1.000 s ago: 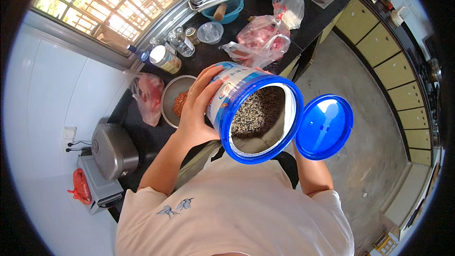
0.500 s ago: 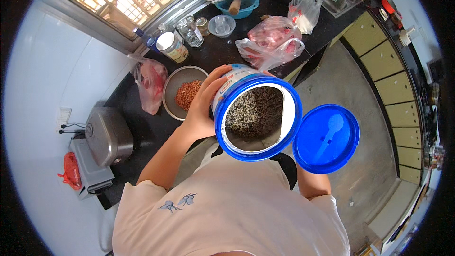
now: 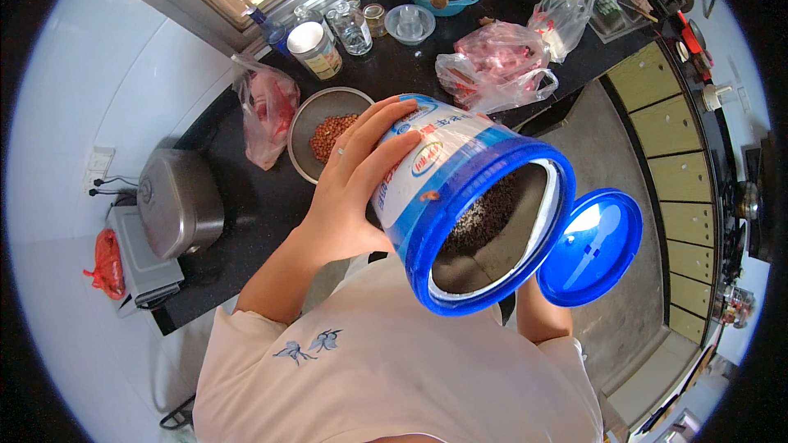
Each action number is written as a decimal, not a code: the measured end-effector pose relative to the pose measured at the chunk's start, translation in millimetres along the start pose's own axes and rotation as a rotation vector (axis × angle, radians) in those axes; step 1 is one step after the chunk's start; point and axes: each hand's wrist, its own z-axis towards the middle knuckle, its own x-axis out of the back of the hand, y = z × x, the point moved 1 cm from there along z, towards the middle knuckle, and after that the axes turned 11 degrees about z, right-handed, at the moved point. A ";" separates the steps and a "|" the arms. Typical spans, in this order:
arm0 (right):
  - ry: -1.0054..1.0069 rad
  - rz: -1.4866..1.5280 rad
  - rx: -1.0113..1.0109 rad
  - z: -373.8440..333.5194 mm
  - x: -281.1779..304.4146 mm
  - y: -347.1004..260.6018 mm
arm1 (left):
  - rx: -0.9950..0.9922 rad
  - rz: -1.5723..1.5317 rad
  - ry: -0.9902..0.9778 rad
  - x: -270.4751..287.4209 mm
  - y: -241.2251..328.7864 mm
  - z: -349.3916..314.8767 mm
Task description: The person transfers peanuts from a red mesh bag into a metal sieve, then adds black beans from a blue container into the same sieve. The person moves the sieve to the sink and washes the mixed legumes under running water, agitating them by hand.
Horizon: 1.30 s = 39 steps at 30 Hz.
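My left hand (image 3: 361,172) is wrapped round the side of a large blue-and-white can (image 3: 460,148), its fingers spread over the label. The can tilts toward me, showing its mouth with a blue rim. Inside lie dark and pale grains (image 3: 484,217), with part of the grey inner wall bare. The round blue lid (image 3: 593,246) hangs swung back beside the rim on the right. My right forearm (image 3: 543,308) reaches up behind the can, which hides my right hand. Just beyond my left hand sits a metal bowl (image 3: 300,127) of reddish-brown nuts or beans (image 3: 332,135).
On the black counter (image 3: 246,221) stand a bag of meat (image 3: 269,107), a lidded metal box (image 3: 180,205), an open tin (image 3: 314,49), glass jars (image 3: 353,29) and more bagged meat (image 3: 497,66). A blue basin (image 3: 460,0) lies by the window. Cabinets (image 3: 685,201) line the right.
The can has tipped further toward me and to the right, so more of its label and inner wall shows and less of the grains. The lid has moved right with it.
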 end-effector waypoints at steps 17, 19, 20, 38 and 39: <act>-0.077 -0.012 -0.002 17.1 -15.6 18.2 | -0.194 -0.040 0.099 1.9 8.6 5.9; -0.119 -0.048 -0.031 20.5 -17.8 15.1 | -0.168 -0.094 0.088 -3.3 -2.3 -0.9; -0.138 -0.084 -0.055 20.1 -16.5 12.2 | -0.117 -0.133 0.074 -5.4 -8.8 -4.2; -0.395 -0.110 -0.818 23.2 -59.2 121.0 | 0.971 -0.729 0.154 -87.0 -94.8 -187.6; -0.413 -0.128 -0.840 25.5 -59.4 126.0 | 0.994 -0.696 0.157 -84.0 -97.5 -190.5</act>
